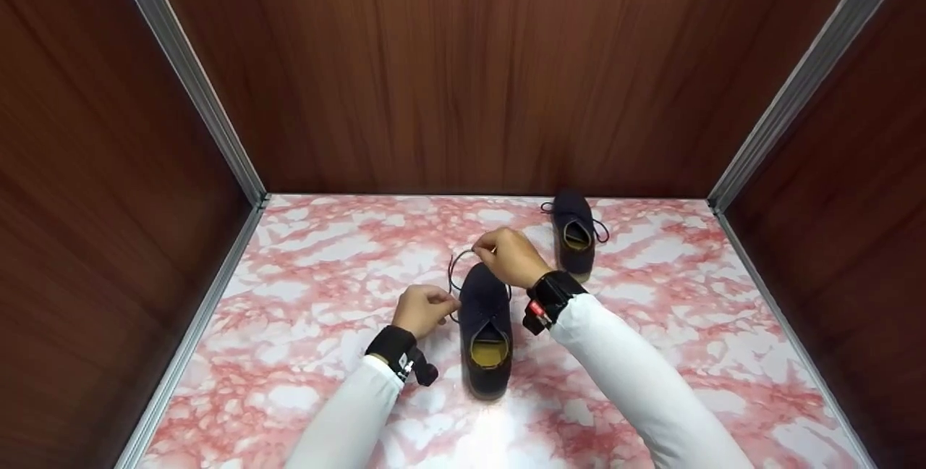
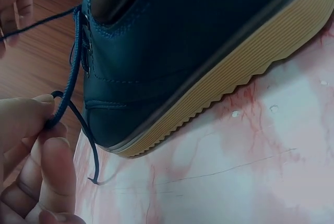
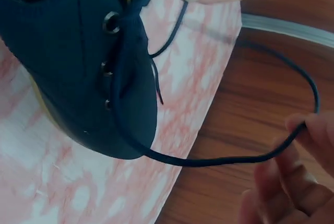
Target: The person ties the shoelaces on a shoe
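A dark navy shoe (image 1: 483, 310) with metal eyelets and a ridged tan sole stands on the floor, its toe pointing away from me. Left of it, my left hand (image 1: 423, 310) pinches a shoelace (image 2: 73, 75) between thumb and fingertip; in the left wrist view a loose lace end hangs below the grip. My right hand (image 1: 510, 258), above the toe, pinches a lace (image 3: 224, 161) between thumb and finger. That lace curves out from the eyelets in the right wrist view and bends round beyond the fingertips. In the head view a thin loop shows between both hands.
A second navy shoe (image 1: 574, 230) stands at the back right, its laces spread to both sides. The floor (image 1: 311, 324) has a red and white marbled pattern. Dark wood panels (image 1: 448, 78) with grey metal edging (image 1: 210, 93) enclose it at the back and sides.
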`<state>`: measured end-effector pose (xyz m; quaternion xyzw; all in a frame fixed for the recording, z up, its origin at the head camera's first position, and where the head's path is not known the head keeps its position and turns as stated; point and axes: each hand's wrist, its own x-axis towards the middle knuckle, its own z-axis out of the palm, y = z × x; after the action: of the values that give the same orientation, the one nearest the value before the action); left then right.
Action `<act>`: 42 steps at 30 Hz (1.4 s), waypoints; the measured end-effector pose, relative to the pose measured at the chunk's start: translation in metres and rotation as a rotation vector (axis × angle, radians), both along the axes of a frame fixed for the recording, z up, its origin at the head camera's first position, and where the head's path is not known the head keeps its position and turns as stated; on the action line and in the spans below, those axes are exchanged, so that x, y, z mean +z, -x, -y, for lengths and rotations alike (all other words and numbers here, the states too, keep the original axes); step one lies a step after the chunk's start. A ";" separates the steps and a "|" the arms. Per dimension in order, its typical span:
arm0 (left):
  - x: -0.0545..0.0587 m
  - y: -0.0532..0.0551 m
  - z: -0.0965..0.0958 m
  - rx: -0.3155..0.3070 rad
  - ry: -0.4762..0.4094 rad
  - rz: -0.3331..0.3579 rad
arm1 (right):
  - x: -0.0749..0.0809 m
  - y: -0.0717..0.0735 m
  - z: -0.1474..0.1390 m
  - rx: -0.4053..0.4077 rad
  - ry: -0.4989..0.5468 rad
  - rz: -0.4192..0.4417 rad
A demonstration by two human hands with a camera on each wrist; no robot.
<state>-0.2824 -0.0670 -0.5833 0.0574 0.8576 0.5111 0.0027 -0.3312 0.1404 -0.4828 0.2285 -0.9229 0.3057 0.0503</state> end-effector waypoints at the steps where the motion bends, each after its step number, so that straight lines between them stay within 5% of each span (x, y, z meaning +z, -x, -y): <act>1: 0.000 0.000 0.000 0.000 -0.004 0.000 | -0.001 -0.001 -0.001 0.015 -0.004 0.009; 11: 0.001 0.002 0.000 0.028 -0.005 0.011 | -0.013 -0.007 -0.028 0.027 -0.029 0.027; 33: -0.001 0.007 0.000 0.056 -0.067 0.123 | -0.046 -0.034 -0.022 0.413 -0.191 0.140; 42: -0.004 0.008 -0.001 0.057 -0.064 0.141 | -0.054 -0.036 -0.020 0.390 -0.100 0.254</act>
<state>-0.2902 -0.0656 -0.5868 -0.0034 0.8398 0.5409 0.0468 -0.2956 0.1607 -0.5367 0.3643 -0.8742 0.2900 -0.1376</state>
